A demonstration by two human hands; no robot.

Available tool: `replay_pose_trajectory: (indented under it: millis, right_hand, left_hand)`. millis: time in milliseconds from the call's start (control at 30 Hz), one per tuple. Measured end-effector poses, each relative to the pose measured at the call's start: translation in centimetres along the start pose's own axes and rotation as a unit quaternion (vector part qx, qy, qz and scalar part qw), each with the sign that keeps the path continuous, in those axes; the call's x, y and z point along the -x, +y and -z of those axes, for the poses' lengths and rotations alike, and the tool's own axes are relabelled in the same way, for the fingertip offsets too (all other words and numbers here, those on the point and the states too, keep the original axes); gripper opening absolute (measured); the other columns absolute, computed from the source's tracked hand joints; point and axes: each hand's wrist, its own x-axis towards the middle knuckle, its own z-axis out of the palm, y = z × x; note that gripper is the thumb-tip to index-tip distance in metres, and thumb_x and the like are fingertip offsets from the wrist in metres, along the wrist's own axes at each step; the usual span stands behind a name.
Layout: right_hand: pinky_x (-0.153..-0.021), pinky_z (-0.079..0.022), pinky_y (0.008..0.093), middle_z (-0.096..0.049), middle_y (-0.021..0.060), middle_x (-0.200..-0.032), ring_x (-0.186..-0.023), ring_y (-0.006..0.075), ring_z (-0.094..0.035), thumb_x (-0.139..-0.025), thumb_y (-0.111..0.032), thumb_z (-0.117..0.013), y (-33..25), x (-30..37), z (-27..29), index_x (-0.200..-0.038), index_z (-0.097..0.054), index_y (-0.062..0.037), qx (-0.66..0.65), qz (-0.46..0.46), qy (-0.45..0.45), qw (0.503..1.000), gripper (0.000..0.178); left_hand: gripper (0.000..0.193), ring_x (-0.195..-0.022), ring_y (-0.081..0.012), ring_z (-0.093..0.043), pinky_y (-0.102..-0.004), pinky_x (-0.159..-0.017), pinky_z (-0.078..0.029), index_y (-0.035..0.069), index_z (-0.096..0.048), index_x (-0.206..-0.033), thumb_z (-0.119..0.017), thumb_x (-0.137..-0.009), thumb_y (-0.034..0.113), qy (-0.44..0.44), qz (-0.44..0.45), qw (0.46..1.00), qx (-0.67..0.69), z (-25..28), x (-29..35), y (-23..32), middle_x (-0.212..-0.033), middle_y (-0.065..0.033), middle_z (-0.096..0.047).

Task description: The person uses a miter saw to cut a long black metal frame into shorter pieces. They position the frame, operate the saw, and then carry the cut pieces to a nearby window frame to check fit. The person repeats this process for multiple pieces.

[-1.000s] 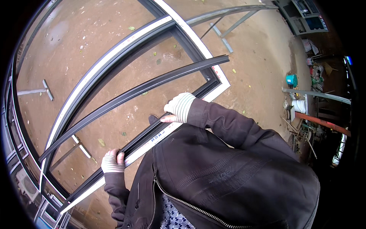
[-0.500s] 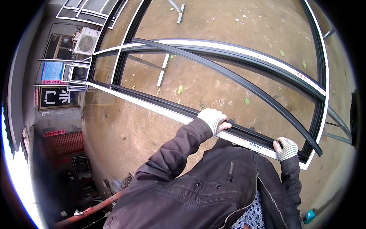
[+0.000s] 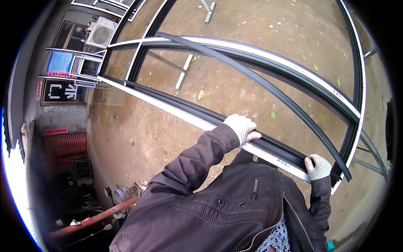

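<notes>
A large dark grey window frame (image 3: 168,110) with white film along its edges lies before me, raised over the floor. Both hands wear striped knit gloves with bare fingertips. My left hand (image 3: 242,128) is closed over the near rail, around the middle of its length. Toward the right corner, my right hand (image 3: 317,167) grips the same rail, thumb on top. Whether they hold the rail itself or a strip seated on it, I cannot tell. A long loose dark strip (image 3: 273,91) lies bowed across the frame, its near end jutting past the right corner, beside my right hand.
Metal stand legs (image 3: 184,71) show beneath the frame, on a brown floor with scattered leaves. At the left wall are an air conditioner unit (image 3: 101,33), a framed sign (image 3: 63,92) and stacked frames (image 3: 89,67). A reddish pipe (image 3: 96,217) crosses the lower left.
The view has shifted and tilted slightly, so the frame's left part sits higher in the picture. Both hands keep their grip and appear slightly farther right.
</notes>
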Motion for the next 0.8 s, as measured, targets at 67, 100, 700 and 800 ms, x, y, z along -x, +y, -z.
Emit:
replay_pose_trajectory:
  millis: [67,100,700,800]
  right_hand:
    - [-0.075,-0.055,0.0440,-0.072,0.0173,-0.081,-0.078,0.0353,-0.071,-0.091,-0.036,-0.068,-0.1,0.0,0.1,-0.090,-0.075,-0.0056,-0.006,-0.002,0.000,1.000,0.031]
    - [-0.074,-0.055,0.0440,-0.072,0.0173,-0.081,-0.077,0.0353,-0.071,-0.091,-0.036,-0.068,-0.1,0.0,0.0,-0.090,-0.075,-0.0056,-0.004,0.001,0.004,1.000,0.031]
    - [-0.072,-0.054,0.0436,-0.071,0.0181,-0.077,-0.074,0.0347,-0.071,-0.093,-0.039,-0.067,0.3,-0.6,0.2,-0.088,-0.075,-0.0047,0.011,-0.015,0.002,1.000,0.035]
    - [-0.071,-0.054,0.0439,-0.071,0.0178,-0.076,-0.073,0.0346,-0.071,-0.092,-0.039,-0.067,0.3,-0.5,0.0,-0.088,-0.075,-0.0051,0.011,-0.011,0.003,1.000,0.035]
  left_hand:
    - [0.049,-0.092,-0.0359,-0.071,-0.0465,-0.081,-0.056,0.010,-0.073,-0.097,-0.054,-0.098,0.055,0.000,-0.002,1.000,-0.001,0.1,0.0,0.0,-0.091,-0.0149,-0.074]
    - [0.049,-0.092,-0.0359,-0.071,-0.0464,-0.081,-0.056,0.010,-0.073,-0.097,-0.054,-0.098,0.055,-0.004,0.001,1.000,-0.001,0.3,0.0,0.0,-0.091,-0.0149,-0.074]
    - [0.047,-0.092,-0.0373,-0.071,-0.0467,-0.082,-0.056,0.012,-0.075,-0.102,-0.055,-0.099,0.054,-0.019,0.023,0.999,0.026,1.1,-0.7,0.4,-0.092,-0.0166,-0.074]
    - [0.048,-0.091,-0.0372,-0.072,-0.0466,-0.082,-0.056,0.011,-0.076,-0.101,-0.054,-0.099,0.055,-0.021,0.023,0.999,0.034,0.8,-0.5,0.2,-0.091,-0.0163,-0.074]
